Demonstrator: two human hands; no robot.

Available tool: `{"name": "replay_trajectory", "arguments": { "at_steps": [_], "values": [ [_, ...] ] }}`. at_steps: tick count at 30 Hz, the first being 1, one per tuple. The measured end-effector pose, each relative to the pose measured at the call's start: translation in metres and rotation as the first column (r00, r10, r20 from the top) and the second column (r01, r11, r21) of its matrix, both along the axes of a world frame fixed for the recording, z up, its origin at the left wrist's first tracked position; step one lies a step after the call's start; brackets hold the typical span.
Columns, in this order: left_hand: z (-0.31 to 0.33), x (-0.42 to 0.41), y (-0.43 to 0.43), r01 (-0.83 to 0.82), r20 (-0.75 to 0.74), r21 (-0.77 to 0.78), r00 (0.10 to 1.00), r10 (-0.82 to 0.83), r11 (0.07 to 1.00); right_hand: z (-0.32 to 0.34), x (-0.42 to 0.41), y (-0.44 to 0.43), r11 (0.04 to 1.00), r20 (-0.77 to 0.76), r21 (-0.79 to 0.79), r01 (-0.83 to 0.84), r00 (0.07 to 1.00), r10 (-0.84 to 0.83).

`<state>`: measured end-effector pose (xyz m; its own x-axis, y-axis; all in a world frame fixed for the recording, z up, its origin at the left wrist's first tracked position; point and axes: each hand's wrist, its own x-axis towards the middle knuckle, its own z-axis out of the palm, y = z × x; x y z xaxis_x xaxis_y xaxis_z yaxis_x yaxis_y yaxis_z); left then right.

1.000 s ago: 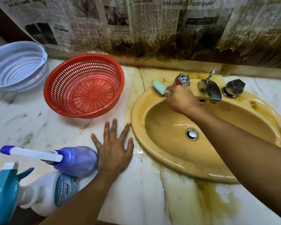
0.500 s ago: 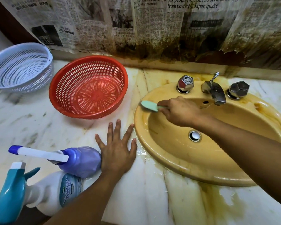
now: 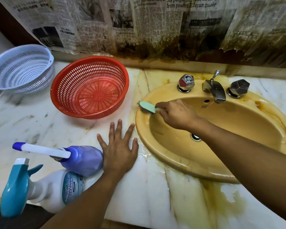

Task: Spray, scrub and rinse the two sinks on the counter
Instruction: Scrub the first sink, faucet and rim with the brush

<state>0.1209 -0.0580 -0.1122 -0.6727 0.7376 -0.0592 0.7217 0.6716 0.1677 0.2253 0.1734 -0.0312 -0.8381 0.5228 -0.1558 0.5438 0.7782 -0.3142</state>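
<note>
A wet yellow sink [image 3: 238, 146] is set into the marble counter [image 3: 147, 195] on the right, with a chrome tap [image 3: 215, 90] and two knobs behind it. My right hand [image 3: 177, 114] grips a mint-green scrub brush [image 3: 147, 107], whose head presses on the sink's left rim. My left hand [image 3: 118, 147] lies flat on the counter beside the sink, fingers spread, holding nothing. A white spray bottle with a teal trigger [image 3: 45, 189] and a purple bottle with a long white spout [image 3: 79, 158] lie at the lower left, the purple one touching my left hand. Only one sink shows.
A red plastic colander [image 3: 89, 88] stands just left of the sink and a pale blue one [image 3: 21, 68] sits at the far left. Stained newspaper [image 3: 155, 27] covers the back wall. Brown stains mark the counter in front of the sink.
My right hand has swept the brush from near the left knob down and leftward along the sink's rim. My left hand has stayed flat on the counter.
</note>
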Motion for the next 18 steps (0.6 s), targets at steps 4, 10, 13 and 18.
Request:
{"name": "replay_trajectory", "arguments": {
  "at_steps": [4, 10, 13, 18],
  "values": [
    [0.001, 0.002, -0.002, 0.001, 0.002, 0.012, 1.0, -0.001, 1.0, 0.002, 0.019, -0.019, 0.989, 0.006, -0.103, -0.108, 0.994, 0.109],
    [0.001, 0.002, -0.001, -0.006, 0.001, 0.019, 1.0, 0.006, 1.0, 0.002, 0.041, -0.02, 0.986, 0.017, -0.132, -0.103, 0.994, 0.106],
    [0.001, 0.003, -0.002, -0.002, -0.003, 0.022, 1.0, 0.003, 1.0, -0.004, 0.024, -0.03, 0.999, 0.0, -0.03, -0.025, 1.0, 0.025],
    [0.003, 0.004, -0.002, -0.005, -0.001, 0.022, 1.0, 0.005, 1.0, 0.008, 0.032, -0.04, 0.995, 0.044, -0.044, -0.093, 0.994, 0.095]
  ]
}}
